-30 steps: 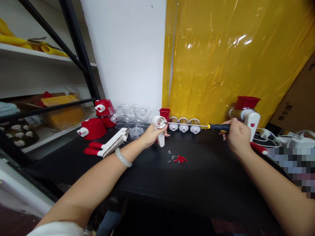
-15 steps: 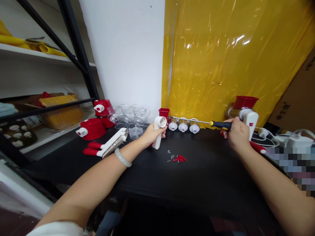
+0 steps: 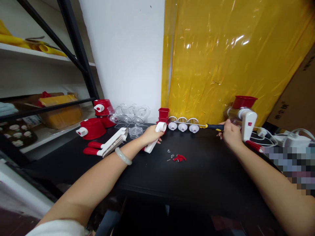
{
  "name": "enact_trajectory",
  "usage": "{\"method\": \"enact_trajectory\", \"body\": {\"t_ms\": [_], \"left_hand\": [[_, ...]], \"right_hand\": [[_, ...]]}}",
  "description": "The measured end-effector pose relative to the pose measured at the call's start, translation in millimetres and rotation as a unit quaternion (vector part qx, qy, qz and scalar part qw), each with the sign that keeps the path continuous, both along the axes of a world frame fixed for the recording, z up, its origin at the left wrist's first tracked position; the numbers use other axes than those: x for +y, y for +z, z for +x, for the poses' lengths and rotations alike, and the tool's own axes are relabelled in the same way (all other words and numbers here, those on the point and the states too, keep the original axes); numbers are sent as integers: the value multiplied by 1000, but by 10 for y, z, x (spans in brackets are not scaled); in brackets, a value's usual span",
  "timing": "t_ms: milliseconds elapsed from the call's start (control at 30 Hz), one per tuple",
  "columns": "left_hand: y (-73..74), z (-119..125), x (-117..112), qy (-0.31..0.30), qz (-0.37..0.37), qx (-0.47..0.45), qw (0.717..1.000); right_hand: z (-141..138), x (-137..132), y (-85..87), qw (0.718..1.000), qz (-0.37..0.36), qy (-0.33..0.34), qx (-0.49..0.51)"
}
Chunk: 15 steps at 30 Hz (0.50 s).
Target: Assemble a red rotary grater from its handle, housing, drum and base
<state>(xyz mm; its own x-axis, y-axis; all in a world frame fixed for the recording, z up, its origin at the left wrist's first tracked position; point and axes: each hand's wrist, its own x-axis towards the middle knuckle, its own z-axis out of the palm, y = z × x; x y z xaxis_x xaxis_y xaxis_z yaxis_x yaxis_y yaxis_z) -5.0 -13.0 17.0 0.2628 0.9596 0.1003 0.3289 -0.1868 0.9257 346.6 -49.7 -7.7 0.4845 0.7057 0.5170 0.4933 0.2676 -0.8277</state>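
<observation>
Your left hand (image 3: 149, 134), fingers clasped round the white handle (image 3: 152, 145) above mid-table, has tilted it further, so its round end now faces right, towards the screwdriver (image 3: 214, 127) your right hand (image 3: 230, 133) grips; tip contact is unclear. Red pieces (image 3: 180, 158) lie nearer you, while grating drums (image 3: 182, 126) crowd the shaft's far side.

Left hand (image 3: 149, 136) and right hand (image 3: 231, 133), both bare. A smooth, rounded, pale grey-white bangle (image 3: 122, 156) encircles the left forearm (image 3: 98, 183); a white sleeve (image 3: 57, 228) shows behind it. The right forearm (image 3: 265, 177) is uncovered.
</observation>
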Motion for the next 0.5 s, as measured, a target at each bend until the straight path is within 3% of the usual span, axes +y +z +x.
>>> {"method": "enact_trajectory", "body": {"t_ms": [200,367,500], "left_hand": [[-82,-105,127,-9,72,153,986],[-54,-178,165,11,189,290,938],[-27,-212,119,27,191,359,913]], "right_hand": [[39,42,-87,997,-51,-16,-46],[114,126,-198,996,-58,-18,-64],[148,161,-251,995,-67,-19,-73]]}}
